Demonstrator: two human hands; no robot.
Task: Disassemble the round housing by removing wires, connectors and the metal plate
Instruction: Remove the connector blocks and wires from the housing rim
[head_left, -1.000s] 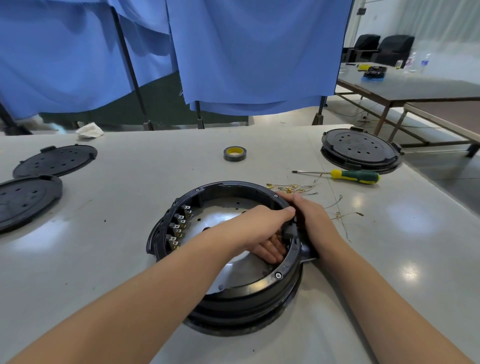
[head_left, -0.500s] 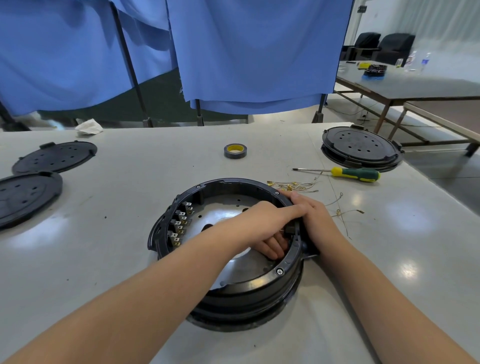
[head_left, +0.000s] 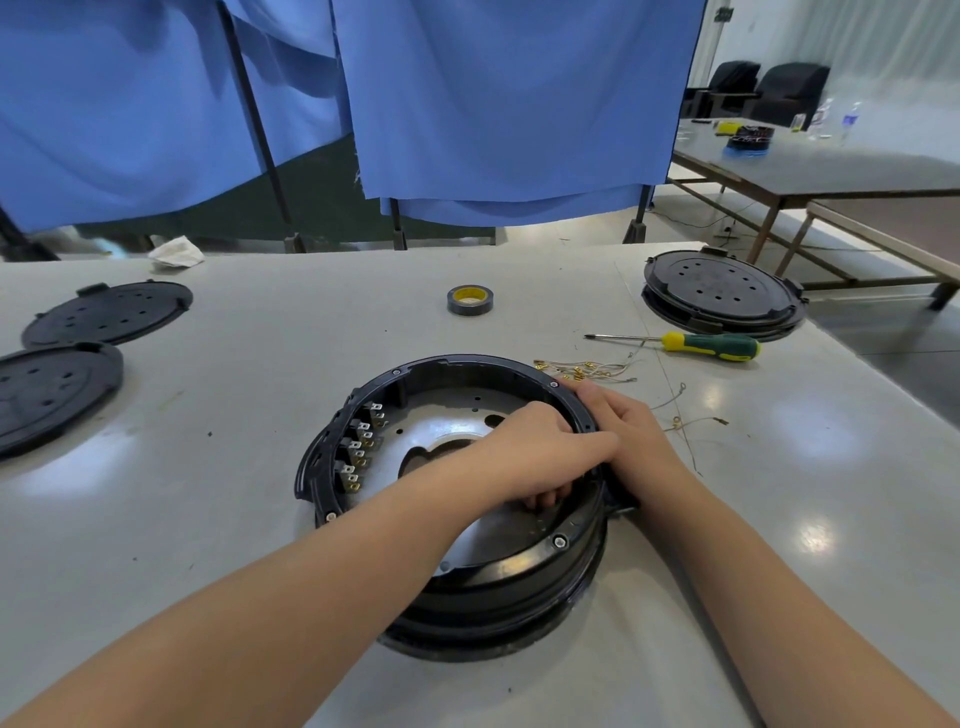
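Both hands meet at the right-hand rim of the round housing (head_left: 457, 499): the left hand (head_left: 540, 447) reaches down inside with its fingers curled by the inner wall, on what I cannot tell, while the right hand (head_left: 623, 426) presses against the rim from outside. Whether either hand is clamped on a part is hidden by the overlap.

Under the left hand lies the metal plate (head_left: 447, 431), seemingly not yet lifted out. Across the ring from the hands, a row of connectors (head_left: 358, 447) sits along the far-left wall, bare of wires as far as I can see.

Just beyond the right hand, loose wires (head_left: 587, 369) with brass ends lie on the tabletop (head_left: 260, 519), so I judge the wire stripping largely done, with connectors and plate left.

Farther out are a screwdriver (head_left: 691, 343), a tape roll (head_left: 470, 300), and black round covers (head_left: 722, 291) to either side.

No writing or brand is legible anywhere.
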